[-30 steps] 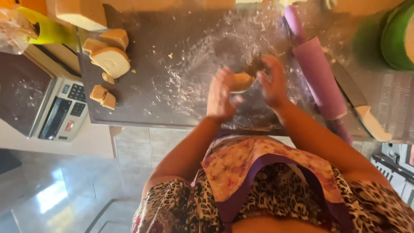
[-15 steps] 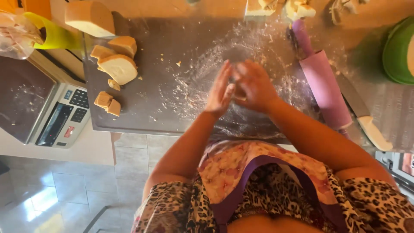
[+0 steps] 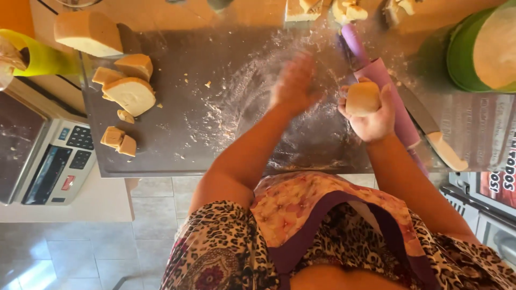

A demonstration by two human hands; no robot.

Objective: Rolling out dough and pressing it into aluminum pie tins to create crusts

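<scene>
I see the right hand [image 3: 371,115] cupped around a small dough ball [image 3: 362,98], holding it above the floured dark work board [image 3: 177,145], just beside the purple rolling pin [image 3: 389,94]. The left hand [image 3: 294,83] hovers flat and empty, blurred, over the flour. My worry: the ball sits loosely in the palm, so it could slip, or the wrist could knock the knife [image 3: 432,134].

Pale tiled floor [image 3: 80,252] (glossy with daylight) beside a white counter [image 3: 91,207].
</scene>
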